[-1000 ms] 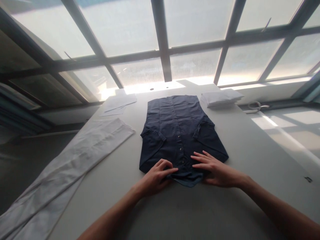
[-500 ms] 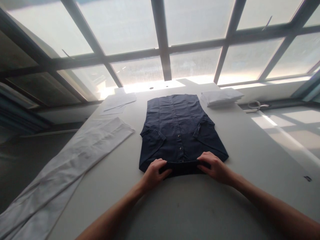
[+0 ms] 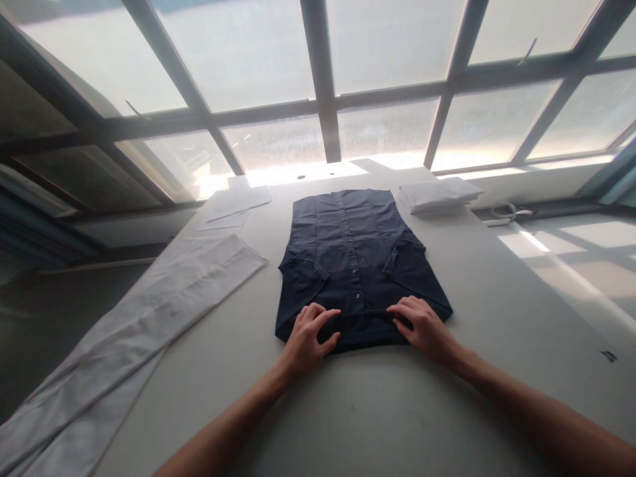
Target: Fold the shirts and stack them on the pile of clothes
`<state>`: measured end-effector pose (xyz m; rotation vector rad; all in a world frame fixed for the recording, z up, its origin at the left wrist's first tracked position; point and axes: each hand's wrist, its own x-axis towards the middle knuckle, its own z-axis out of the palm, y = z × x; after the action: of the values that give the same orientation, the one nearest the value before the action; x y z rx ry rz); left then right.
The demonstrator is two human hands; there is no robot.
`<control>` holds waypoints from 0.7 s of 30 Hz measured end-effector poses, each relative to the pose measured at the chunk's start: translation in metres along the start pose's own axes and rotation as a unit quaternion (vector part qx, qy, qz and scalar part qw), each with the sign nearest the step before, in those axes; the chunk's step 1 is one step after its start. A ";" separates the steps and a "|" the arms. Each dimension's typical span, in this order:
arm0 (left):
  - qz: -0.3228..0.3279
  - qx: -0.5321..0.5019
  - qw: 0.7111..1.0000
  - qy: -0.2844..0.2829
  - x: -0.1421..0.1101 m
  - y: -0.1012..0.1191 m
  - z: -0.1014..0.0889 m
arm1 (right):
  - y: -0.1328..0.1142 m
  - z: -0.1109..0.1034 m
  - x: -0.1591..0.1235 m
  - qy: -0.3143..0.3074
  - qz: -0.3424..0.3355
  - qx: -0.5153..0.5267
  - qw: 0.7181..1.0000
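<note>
A dark navy button-up shirt (image 3: 355, 258) lies flat and face up on the grey table (image 3: 377, 411), sleeves tucked in and its near end turned over into a narrow fold. My left hand (image 3: 309, 334) grips the left part of that fold, fingers on top and thumb at its near edge. My right hand (image 3: 422, 328) holds the right part of the fold the same way, fingers curled over it. The hands are about a hand's width apart.
A long white garment (image 3: 149, 324) stretches along the table's left side. White sheets (image 3: 236, 205) lie at the far left, a folded white stack (image 3: 437, 194) at the far right. A pale looped object (image 3: 504, 211) rests on the sill. Big windows stand behind.
The shirt's near end, which stuck out toward me, has been turned up and over onto the shirt. Both hands moved slightly away from me with the fold.
</note>
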<state>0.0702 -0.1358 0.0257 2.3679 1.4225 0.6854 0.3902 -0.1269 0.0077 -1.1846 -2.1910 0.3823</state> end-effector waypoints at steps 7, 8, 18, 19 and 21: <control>0.151 0.040 0.987 -0.045 0.000 -0.010 0.007 | -0.024 -0.007 0.000 -0.009 -0.121 0.020 0.992; 0.156 0.050 0.984 -0.066 0.001 -0.011 0.007 | -0.028 -0.006 0.000 -0.053 -0.140 0.007 0.989; 0.150 0.131 0.969 -0.148 0.001 -0.015 0.006 | -0.033 -0.015 0.005 -0.199 -0.130 0.005 0.971; 0.149 0.139 0.968 -0.144 0.001 -0.015 0.006 | -0.032 -0.016 0.005 -0.187 -0.130 0.012 0.974; 0.144 0.152 0.968 -0.140 0.000 -0.015 0.007 | -0.031 -0.019 0.006 -0.167 -0.126 0.024 0.978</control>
<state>0.0631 -0.1285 0.0123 2.8075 1.1420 0.1875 0.3792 -0.1401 0.0402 -0.8493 -2.5669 0.5551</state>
